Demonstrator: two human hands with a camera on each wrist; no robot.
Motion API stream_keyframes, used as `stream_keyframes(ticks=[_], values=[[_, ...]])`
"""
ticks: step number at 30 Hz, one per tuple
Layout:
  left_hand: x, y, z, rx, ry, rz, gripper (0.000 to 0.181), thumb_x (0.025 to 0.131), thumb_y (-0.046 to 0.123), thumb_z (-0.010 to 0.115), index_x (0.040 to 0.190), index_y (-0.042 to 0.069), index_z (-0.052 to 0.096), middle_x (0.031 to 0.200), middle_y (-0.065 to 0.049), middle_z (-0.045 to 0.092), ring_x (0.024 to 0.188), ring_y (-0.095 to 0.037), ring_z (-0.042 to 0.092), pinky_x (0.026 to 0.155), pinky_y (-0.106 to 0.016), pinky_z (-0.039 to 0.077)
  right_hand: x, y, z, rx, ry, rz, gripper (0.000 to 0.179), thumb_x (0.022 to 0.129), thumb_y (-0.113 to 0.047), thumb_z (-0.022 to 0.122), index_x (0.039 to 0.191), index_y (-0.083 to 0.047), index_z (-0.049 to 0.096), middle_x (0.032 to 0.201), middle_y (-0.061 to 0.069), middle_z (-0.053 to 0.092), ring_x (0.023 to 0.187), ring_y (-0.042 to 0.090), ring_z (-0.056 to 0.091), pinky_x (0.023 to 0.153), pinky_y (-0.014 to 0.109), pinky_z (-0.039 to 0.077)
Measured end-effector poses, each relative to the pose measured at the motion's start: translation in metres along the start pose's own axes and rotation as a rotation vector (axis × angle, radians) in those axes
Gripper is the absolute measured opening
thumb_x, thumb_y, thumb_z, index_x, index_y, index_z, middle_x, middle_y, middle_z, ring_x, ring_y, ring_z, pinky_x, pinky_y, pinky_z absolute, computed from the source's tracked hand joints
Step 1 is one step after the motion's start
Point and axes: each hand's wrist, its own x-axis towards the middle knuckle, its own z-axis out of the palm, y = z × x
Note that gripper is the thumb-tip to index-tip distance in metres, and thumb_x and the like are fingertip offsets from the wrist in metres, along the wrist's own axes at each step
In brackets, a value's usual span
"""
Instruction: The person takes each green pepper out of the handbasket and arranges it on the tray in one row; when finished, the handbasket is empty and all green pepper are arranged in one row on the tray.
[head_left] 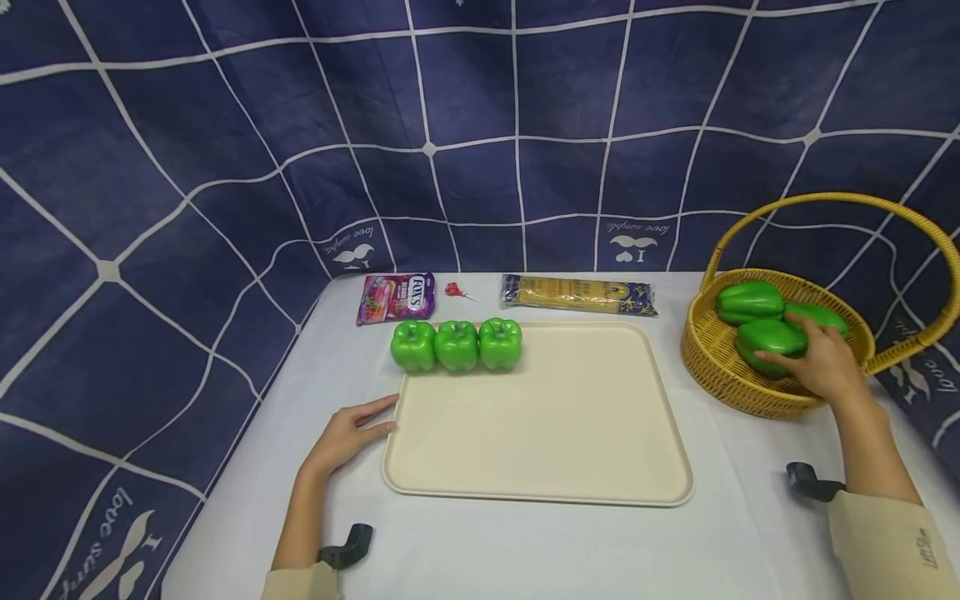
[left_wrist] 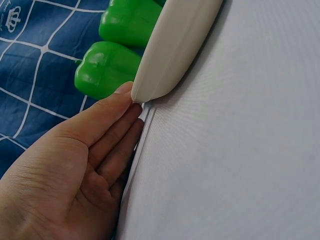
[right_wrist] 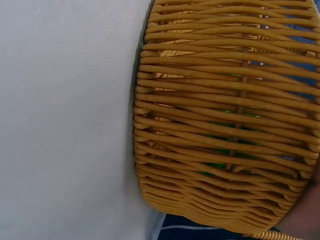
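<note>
Inside the wicker basket, at two o'clock from the cream tray, a green pepper is clasped by the fingers of the right hand; at nine o'clock, the tray's edge is touched by the left hand, thumb and fingers apart. The glossy pepper could slip if pinched loosely; three peppers at eleven o'clock could be toppled by a nudged tray.

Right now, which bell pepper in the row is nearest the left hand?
The leftmost bell pepper; the other two sit farther right, farther from the left hand.
</note>
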Motion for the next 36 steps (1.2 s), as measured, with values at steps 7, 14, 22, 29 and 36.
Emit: stream_keyframes(ticks=[7,14,22,29,36], values=[[0.0,0.001,0.0,-0.002,-0.001,-0.003,0.051,0.076,0.045,0.071,0.122,0.026,0.061,0.125,0.006,0.057,0.125,-0.023,0.044,0.103,-0.048,0.033,0.002,0.003,0.003,-0.018,-0.038,0.007,0.096,0.081,-0.049,0.065,0.143,0.004,0.016,0.131,0.045,0.018,0.11,0.063,0.025,0.083,0.074,0.027],[-0.001,-0.001,0.0,-0.001,-0.003,0.0,0.051,0.076,0.045,0.071,0.122,0.026,0.061,0.125,0.006,0.057,0.125,-0.023,0.044,0.103,-0.048,0.034,0.001,0.002,0.005,-0.01,-0.037,0.016,0.1,0.077,-0.05,0.069,0.143,0.004,0.017,0.133,0.043,0.016,0.11,0.063,0.025,0.085,0.074,0.026],[0.0,0.002,-0.001,-0.015,-0.016,0.006,0.049,0.078,0.041,0.071,0.124,0.024,0.06,0.126,0.007,0.056,0.125,-0.021,0.044,0.104,-0.045,0.034,-0.002,0.0,0.005,0.01,0.036,-0.015,0.092,0.078,-0.036,0.073,0.142,0.003,0.022,0.127,0.044,0.02,0.106,0.064,0.027,0.082,0.073,0.028],[0.001,0.002,-0.001,-0.006,-0.019,-0.002,0.048,0.079,0.04,0.071,0.124,0.025,0.06,0.126,0.007,0.056,0.125,-0.022,0.043,0.104,-0.046,0.033,-0.009,-0.016,0.0,0.11,0.13,-0.064,0.085,0.078,-0.025,0.074,0.144,-0.003,0.026,0.13,0.039,0.021,0.113,0.062,0.024,0.084,0.073,0.025],[0.0,0.001,-0.001,-0.005,-0.016,0.006,0.049,0.079,0.041,0.07,0.124,0.026,0.06,0.126,0.007,0.056,0.125,-0.021,0.043,0.104,-0.045,0.034,-0.021,-0.05,-0.007,0.197,0.187,-0.105,0.083,0.074,-0.02,0.077,0.143,-0.009,0.032,0.131,0.031,0.025,0.111,0.058,0.03,0.082,0.071,0.029]])
